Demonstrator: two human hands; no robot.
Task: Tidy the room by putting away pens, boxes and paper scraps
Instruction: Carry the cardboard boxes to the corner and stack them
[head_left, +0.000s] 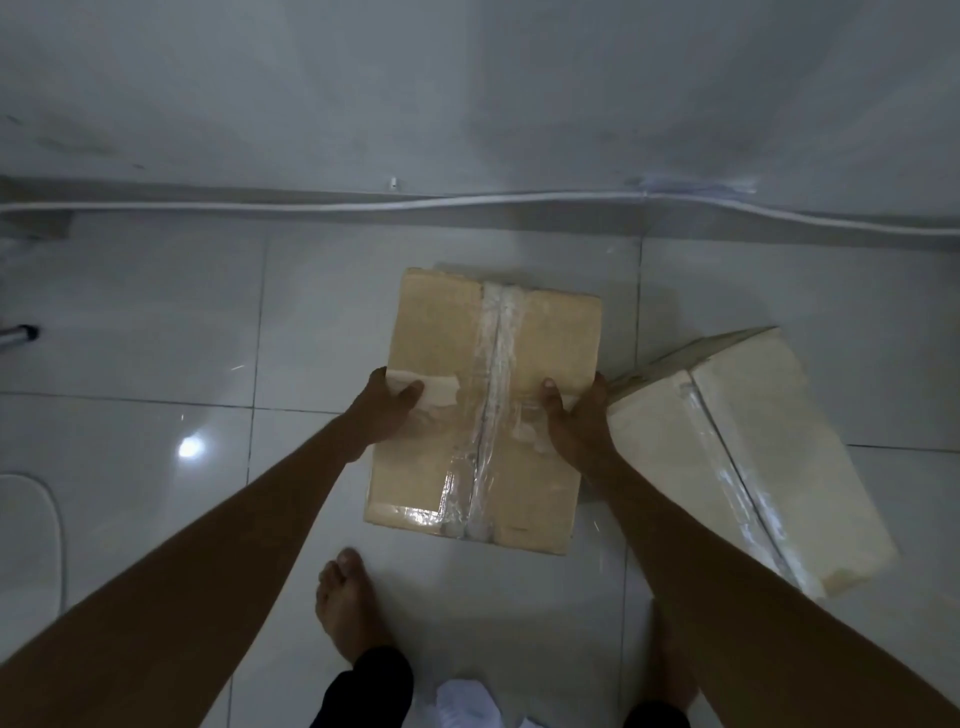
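Cardboard box (457, 332) in the grip of left hand (388, 411) and right hand (574, 422).

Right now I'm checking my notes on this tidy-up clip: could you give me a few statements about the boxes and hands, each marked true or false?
1. The left hand and the right hand both hold the taped box. True.
2. The second box lies to the left of it. False: it lies to its right, on the tiled floor.
3. The taped box has its flaps open. False: clear tape seals it shut.
4. A white cable runs along the foot of the wall. True.
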